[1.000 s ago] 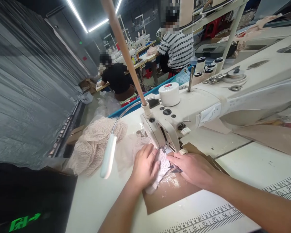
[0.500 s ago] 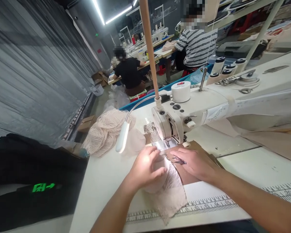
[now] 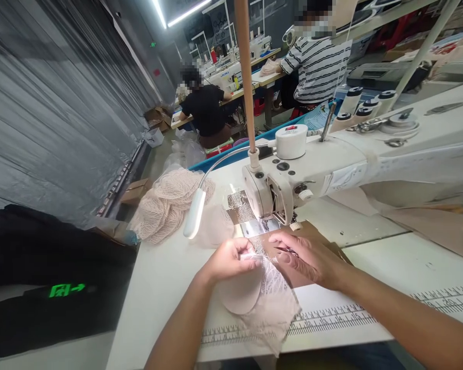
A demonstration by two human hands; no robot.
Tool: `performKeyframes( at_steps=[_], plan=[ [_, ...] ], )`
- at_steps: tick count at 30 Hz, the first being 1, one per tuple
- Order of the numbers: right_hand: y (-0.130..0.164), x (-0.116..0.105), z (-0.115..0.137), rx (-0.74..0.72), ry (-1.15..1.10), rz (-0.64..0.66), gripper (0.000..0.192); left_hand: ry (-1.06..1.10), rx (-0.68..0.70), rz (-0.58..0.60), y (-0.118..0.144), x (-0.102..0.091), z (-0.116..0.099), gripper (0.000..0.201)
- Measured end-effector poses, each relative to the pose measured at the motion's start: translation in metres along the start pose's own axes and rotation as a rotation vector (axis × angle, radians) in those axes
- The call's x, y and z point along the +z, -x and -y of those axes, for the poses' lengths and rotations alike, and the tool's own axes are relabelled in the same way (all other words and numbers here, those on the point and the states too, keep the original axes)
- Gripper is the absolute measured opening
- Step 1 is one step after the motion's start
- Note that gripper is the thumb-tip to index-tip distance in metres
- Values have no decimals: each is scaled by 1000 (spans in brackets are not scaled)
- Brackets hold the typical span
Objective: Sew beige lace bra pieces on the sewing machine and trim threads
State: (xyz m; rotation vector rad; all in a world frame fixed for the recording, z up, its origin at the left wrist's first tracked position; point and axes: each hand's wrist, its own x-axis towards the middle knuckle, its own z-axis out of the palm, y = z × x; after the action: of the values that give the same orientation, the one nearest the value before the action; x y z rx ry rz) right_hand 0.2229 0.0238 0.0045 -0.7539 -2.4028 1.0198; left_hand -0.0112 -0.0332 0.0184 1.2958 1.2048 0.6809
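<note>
White sewing table fronts the sewing machine; left hand pinches a lace piece, right hand at three o'clock pinches small snips.

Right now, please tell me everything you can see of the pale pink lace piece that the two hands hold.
The pale pink lace piece looks thin and patterned, joined to a smooth rounded cup. It lies crumpled on the white table, its lower edge hanging past the printed ruler. The left hand pinches its top edge; the right hand touches it beside the needle area.
</note>
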Motion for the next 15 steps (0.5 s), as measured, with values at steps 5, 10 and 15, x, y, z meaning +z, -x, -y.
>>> performKeyframes(
  at_steps=[5,10,15],
  plan=[
    [0,-1,5,83,-46,4,29,166,-3,-35,3,4,8,37],
    [-5,-3,8,103,-166,56,20,239,17,-67,2,4,9,34],
    [-5,-3,13,177,-226,103,21,335,29,-116,1,9,11,32]
  ],
)
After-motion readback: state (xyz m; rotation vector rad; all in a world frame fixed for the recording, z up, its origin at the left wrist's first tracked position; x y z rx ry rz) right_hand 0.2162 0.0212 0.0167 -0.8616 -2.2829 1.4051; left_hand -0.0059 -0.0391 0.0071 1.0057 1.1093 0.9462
